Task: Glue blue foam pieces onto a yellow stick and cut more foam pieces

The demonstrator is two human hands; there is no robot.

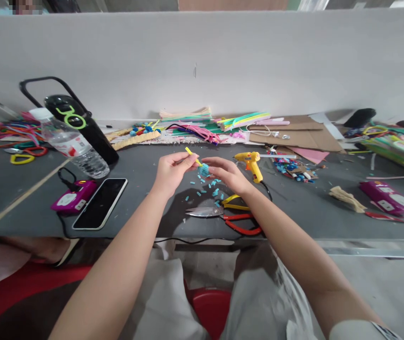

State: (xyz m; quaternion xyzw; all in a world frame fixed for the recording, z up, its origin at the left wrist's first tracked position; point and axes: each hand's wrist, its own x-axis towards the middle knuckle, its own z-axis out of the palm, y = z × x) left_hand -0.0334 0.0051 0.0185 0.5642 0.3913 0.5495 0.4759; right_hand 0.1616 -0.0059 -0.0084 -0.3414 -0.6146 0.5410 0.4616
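The left hand (173, 174) is pinching a yellow strip (188, 151) between thumb and fingers, the strip slanting down toward a small light-blue bundle (203, 170). That bundle is sitting between the two hands, above the table (173, 222). The right hand (230, 175) is curving in from the other side, its fingertips reaching the bundle's edge (whether they are gripping it, I cannot tell). Short blue pieces (216, 192) are lying scattered below. Scissors (206, 212) with one red and one yellow handle are resting nearer the person, partly under the right forearm. A yellow glue gun (253, 165) is lying just beyond the right hand, while a phone (100, 205) is lying face up well to the left.
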